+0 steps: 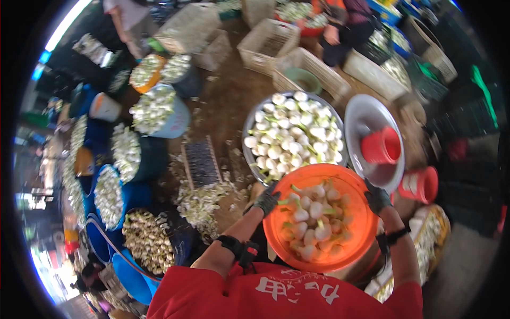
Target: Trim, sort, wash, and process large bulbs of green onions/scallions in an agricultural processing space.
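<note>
Both of my hands wear dark gloves and grip an orange plastic basin (364,243) in front of my body. My left hand (267,200) holds the rim on its left side, and my right hand (375,198) has the rim on the right. Inside the basin lie several garlic bulbs (316,210) with short green stems, slightly blurred. Just beyond it stands a metal basin (248,153) heaped with trimmed white garlic bulbs (295,135). The orange basin's far rim overlaps the near edge of that heap in view.
At right, a grey basin (358,119) holds a red bucket (380,145); another red bucket (420,185) lies beside it. Pale plastic crates (267,48) stand farther off. Garlic-filled tubs (169,115) line the left, near peelings (203,203). Two people (129,24) (346,28) are at the back.
</note>
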Demonstrator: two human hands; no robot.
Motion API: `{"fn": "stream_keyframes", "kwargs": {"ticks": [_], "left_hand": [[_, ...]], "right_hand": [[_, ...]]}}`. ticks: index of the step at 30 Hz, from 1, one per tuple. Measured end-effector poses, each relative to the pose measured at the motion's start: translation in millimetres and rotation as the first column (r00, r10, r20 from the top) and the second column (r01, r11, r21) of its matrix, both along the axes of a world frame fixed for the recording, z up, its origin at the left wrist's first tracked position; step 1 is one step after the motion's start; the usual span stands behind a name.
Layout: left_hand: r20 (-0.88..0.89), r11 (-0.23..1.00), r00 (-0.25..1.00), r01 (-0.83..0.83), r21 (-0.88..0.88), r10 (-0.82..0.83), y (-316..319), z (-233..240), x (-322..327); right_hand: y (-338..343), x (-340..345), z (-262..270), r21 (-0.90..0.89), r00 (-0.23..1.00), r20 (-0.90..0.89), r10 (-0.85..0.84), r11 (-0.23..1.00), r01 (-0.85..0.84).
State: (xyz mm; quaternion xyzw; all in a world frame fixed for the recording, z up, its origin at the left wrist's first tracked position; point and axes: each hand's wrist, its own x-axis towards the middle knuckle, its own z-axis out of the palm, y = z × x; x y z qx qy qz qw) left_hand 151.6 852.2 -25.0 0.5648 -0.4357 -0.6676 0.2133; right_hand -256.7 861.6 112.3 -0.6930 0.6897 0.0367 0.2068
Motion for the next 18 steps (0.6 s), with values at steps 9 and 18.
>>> {"fn": "stream_keyframes", "kwargs": {"ticks": [9,18], "left_hand": [[0.036,0.993,0.993,0.111,0.043,-0.113,-73,-11,20],[0.269,0.898,0.857,0.422,0.121,-0.439,-140,-14,2]], "right_hand": [[-61,66,75,0.377,0.967,-0.148,-0.207,0.892,0.249],[-36,24,-35,0.208,0.959,0.093,-0.269,0.947,0.245]]}}
